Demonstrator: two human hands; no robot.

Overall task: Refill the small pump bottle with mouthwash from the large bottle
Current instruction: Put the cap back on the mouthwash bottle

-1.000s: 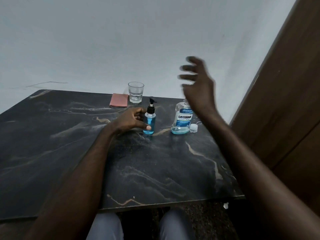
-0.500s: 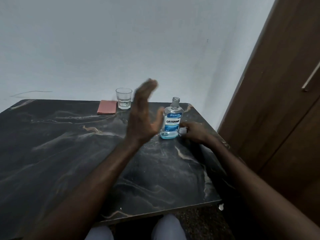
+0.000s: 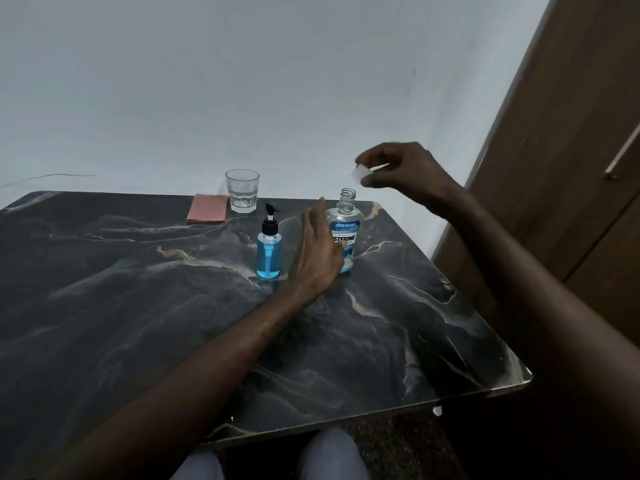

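A: Which step does the figure show?

B: By judgement, recapping. The right hand pinches a small clear cap between thumb and fingertips, above and just right of the open threaded neck of the large bottle. The left hand is half open against the near left side of that bottle; whether it grips or only rests there cannot be told.

A: How should it be done well?

B: Steady the body with the left hand, bring the cap level over the neck, seat it flat, then turn. A tilted cap would likely cross the thread.

A: Where is the small pump bottle?

B: The small pump bottle stands upright on the desk, just left of the large bottle, pump on, blue liquid high in it. The refill looks done.

A: What is hard to make out?

B: The cap is blurred, so which way its opening faces is unclear. The left hand hides part of the label and the lower left of the large bottle, where only a little blue shows at the base. Farther left stand a glass and a pink cloth; whether the glass holds anything is uncertain.
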